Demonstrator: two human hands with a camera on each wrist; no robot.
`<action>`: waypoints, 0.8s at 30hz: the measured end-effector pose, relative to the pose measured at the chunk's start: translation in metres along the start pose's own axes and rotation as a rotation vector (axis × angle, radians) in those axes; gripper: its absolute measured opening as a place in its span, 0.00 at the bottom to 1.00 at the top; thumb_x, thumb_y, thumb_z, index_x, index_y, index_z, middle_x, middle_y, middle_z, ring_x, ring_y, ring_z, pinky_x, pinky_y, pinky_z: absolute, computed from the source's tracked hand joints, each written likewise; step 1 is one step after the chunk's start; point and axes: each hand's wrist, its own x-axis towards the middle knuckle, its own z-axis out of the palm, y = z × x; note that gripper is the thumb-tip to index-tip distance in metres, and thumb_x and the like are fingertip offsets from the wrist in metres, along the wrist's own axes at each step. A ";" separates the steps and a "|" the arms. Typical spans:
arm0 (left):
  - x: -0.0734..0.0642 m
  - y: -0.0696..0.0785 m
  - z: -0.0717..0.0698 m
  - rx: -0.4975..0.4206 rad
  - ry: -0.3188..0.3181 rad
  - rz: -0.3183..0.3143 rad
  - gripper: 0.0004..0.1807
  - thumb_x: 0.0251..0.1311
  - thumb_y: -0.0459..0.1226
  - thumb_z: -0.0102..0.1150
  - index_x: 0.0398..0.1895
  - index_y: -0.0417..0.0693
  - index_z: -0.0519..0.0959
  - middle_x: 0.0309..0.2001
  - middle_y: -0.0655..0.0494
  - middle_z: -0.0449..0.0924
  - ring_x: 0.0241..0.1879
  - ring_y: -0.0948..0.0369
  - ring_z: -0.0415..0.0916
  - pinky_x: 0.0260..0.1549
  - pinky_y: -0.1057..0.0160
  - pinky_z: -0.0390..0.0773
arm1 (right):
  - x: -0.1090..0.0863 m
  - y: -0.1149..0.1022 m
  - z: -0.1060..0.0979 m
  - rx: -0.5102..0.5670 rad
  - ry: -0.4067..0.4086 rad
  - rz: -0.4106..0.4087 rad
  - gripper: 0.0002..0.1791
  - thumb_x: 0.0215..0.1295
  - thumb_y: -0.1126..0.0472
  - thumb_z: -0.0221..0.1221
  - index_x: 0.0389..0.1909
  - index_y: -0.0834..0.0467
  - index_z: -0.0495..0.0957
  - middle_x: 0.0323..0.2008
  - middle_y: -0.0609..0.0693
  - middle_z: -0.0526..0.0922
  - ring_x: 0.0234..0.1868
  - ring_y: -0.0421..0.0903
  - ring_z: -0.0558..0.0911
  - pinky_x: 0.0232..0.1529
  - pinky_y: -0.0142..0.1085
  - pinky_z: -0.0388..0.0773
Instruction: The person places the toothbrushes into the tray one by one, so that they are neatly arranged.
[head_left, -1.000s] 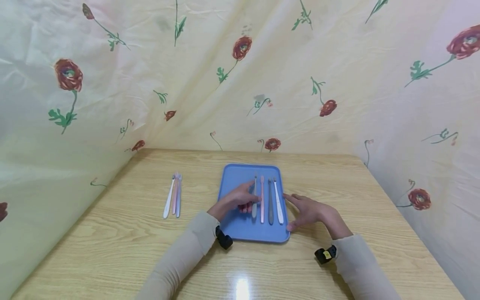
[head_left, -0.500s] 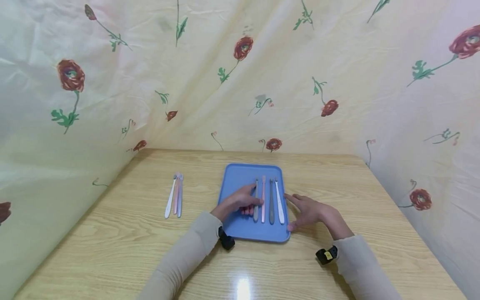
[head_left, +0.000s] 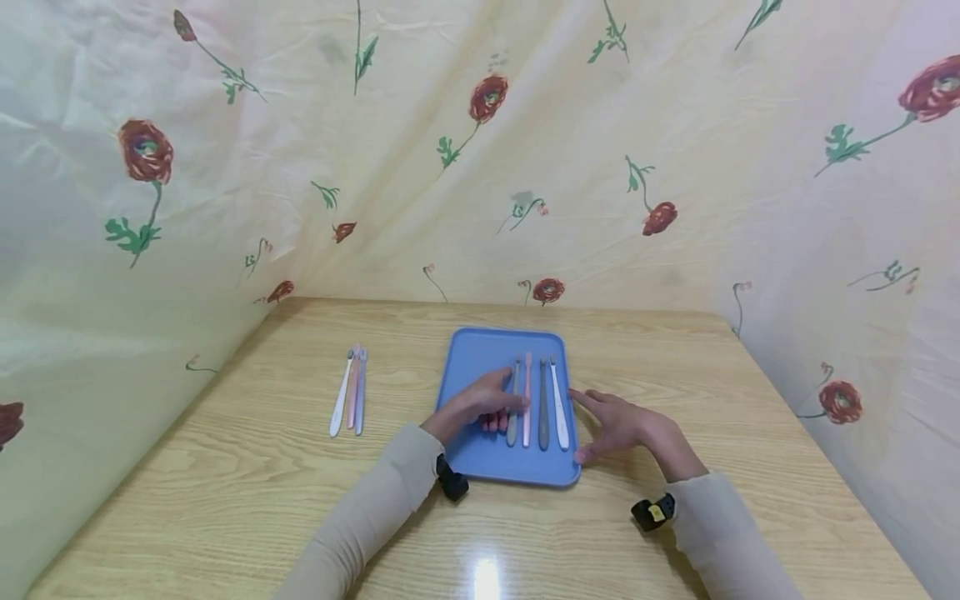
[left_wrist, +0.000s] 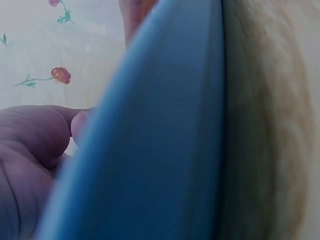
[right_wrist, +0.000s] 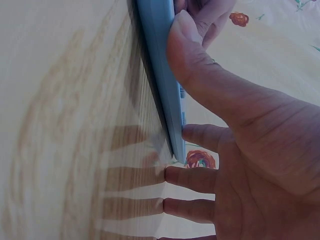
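Observation:
On the blue tray (head_left: 480, 462) lie a light grey toothbrush (head_left: 512, 433), a pink toothbrush (head_left: 527, 432), a dark grey toothbrush (head_left: 543, 417) and a white toothbrush (head_left: 560, 425), roughly parallel. My left hand (head_left: 483, 397) reaches over the tray and holds the light grey one between thumb and index finger; its thumb tip comes close to the pink one. In the left wrist view the tray wall hides much of the left hand (left_wrist: 25, 155). My right hand (head_left: 621, 423) spreads its fingers at the tray's right edge. The right wrist view shows its thumb (right_wrist: 190, 55) against the rim.
White, pink and blue toothbrushes (head_left: 350, 396) lie bunched on the wooden table (head_left: 262, 483) left of the tray. A flowered cloth (head_left: 375, 167) hangs behind and at both sides. Each wrist wears a small black camera.
The light grey toothbrush has slid a little toward me, its head now about level with the others. My left hand has shifted slightly right with it. The right hand stays at the tray edge.

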 end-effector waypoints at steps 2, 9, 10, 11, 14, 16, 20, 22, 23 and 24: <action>-0.001 0.001 0.000 0.004 0.008 -0.001 0.48 0.62 0.45 0.61 0.78 0.54 0.43 0.11 0.55 0.73 0.07 0.64 0.65 0.06 0.68 0.65 | 0.000 0.000 0.000 -0.003 -0.002 0.004 0.63 0.45 0.36 0.70 0.77 0.52 0.47 0.74 0.70 0.48 0.73 0.73 0.50 0.67 0.69 0.54; -0.005 0.007 -0.002 0.042 0.021 -0.006 0.47 0.63 0.48 0.60 0.78 0.58 0.44 0.11 0.55 0.73 0.06 0.64 0.64 0.06 0.67 0.66 | 0.000 -0.001 0.000 -0.009 -0.005 0.009 0.62 0.45 0.36 0.70 0.77 0.52 0.47 0.74 0.70 0.49 0.73 0.73 0.51 0.67 0.68 0.55; -0.006 0.008 -0.002 0.049 0.026 -0.008 0.47 0.62 0.48 0.60 0.78 0.58 0.44 0.10 0.55 0.73 0.06 0.64 0.64 0.07 0.68 0.66 | 0.000 -0.001 0.000 -0.008 -0.006 0.009 0.62 0.45 0.36 0.70 0.77 0.52 0.47 0.74 0.70 0.49 0.73 0.73 0.50 0.67 0.68 0.55; -0.008 0.010 -0.003 0.054 0.031 -0.007 0.47 0.62 0.48 0.61 0.78 0.59 0.44 0.11 0.55 0.73 0.07 0.64 0.65 0.07 0.68 0.66 | 0.000 -0.001 0.000 -0.007 -0.006 0.009 0.62 0.45 0.36 0.70 0.77 0.52 0.47 0.74 0.70 0.49 0.73 0.73 0.50 0.67 0.68 0.55; -0.013 0.016 -0.007 0.061 0.050 0.000 0.47 0.61 0.49 0.61 0.78 0.60 0.45 0.11 0.54 0.74 0.07 0.63 0.66 0.07 0.68 0.67 | 0.001 -0.001 0.000 0.001 -0.009 0.013 0.62 0.45 0.36 0.70 0.77 0.51 0.47 0.74 0.70 0.48 0.73 0.73 0.50 0.67 0.69 0.55; -0.018 0.020 -0.010 0.064 0.063 0.014 0.47 0.61 0.50 0.61 0.78 0.60 0.46 0.11 0.55 0.74 0.07 0.63 0.66 0.08 0.68 0.67 | 0.000 -0.001 0.000 0.002 -0.007 0.014 0.63 0.44 0.36 0.70 0.77 0.51 0.47 0.74 0.70 0.48 0.73 0.73 0.49 0.67 0.69 0.54; -0.026 0.027 -0.019 0.075 0.075 0.053 0.45 0.62 0.51 0.61 0.78 0.59 0.48 0.11 0.55 0.74 0.07 0.63 0.66 0.08 0.68 0.67 | 0.001 -0.001 -0.001 -0.002 -0.001 0.007 0.63 0.44 0.36 0.70 0.77 0.51 0.47 0.74 0.70 0.48 0.73 0.74 0.50 0.66 0.69 0.55; -0.029 0.029 -0.023 0.077 0.073 0.068 0.45 0.61 0.51 0.61 0.77 0.59 0.48 0.12 0.54 0.75 0.07 0.63 0.66 0.07 0.67 0.67 | 0.001 -0.001 0.000 -0.002 -0.001 0.004 0.63 0.43 0.36 0.70 0.77 0.52 0.47 0.74 0.70 0.48 0.73 0.74 0.50 0.67 0.69 0.54; -0.030 0.030 -0.024 0.077 0.069 0.074 0.45 0.61 0.51 0.61 0.77 0.59 0.48 0.12 0.54 0.75 0.07 0.62 0.66 0.07 0.67 0.67 | 0.000 -0.001 0.000 -0.001 -0.001 0.004 0.63 0.43 0.36 0.70 0.77 0.52 0.47 0.74 0.70 0.48 0.73 0.74 0.50 0.67 0.69 0.55; -0.031 0.031 -0.025 0.075 0.068 0.077 0.46 0.61 0.51 0.61 0.77 0.59 0.48 0.12 0.53 0.75 0.07 0.62 0.66 0.07 0.67 0.67 | 0.000 0.000 0.000 0.000 -0.002 0.003 0.63 0.44 0.36 0.70 0.77 0.52 0.47 0.74 0.71 0.48 0.73 0.74 0.50 0.67 0.69 0.54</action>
